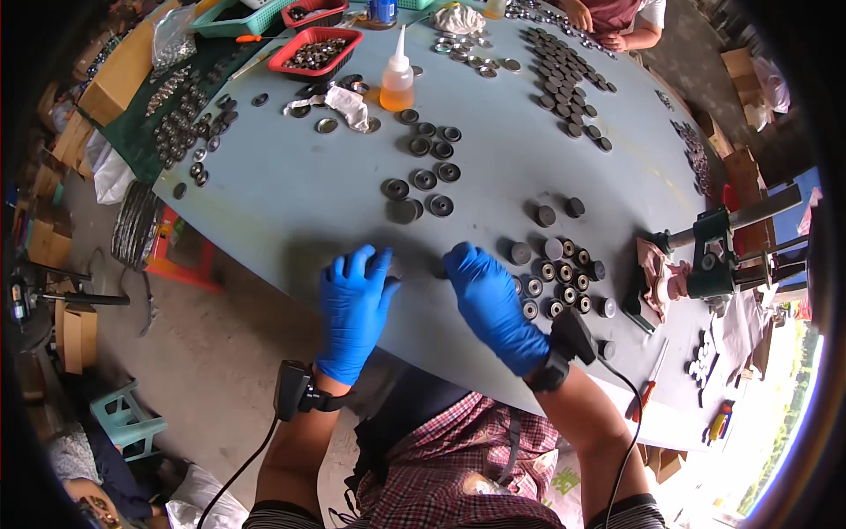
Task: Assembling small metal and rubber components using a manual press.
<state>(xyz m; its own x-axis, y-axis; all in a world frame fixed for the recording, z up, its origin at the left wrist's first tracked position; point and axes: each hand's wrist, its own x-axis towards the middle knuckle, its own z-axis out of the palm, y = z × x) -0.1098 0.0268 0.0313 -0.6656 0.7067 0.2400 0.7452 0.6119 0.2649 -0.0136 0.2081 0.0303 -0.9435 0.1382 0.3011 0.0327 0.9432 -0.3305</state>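
Both my hands wear blue gloves and are over the near edge of the grey-blue table. My left hand is open, its fingers bent and apart and the thumb out to the right; a dark patch by the thumb is too unclear to name. To its right, my right hand is closed, fingertips pressed together, with a dark bit showing at their tips. Beside this hand lie round parts with metal bearing-like centres, among plain dark discs. Several black ring-shaped caps lie beyond my hands.
A squeeze bottle of orange liquid stands near a red tray of small metal parts. Many dark discs cover the far side, near another person's hands. A green bench press and a screwdriver are at right.
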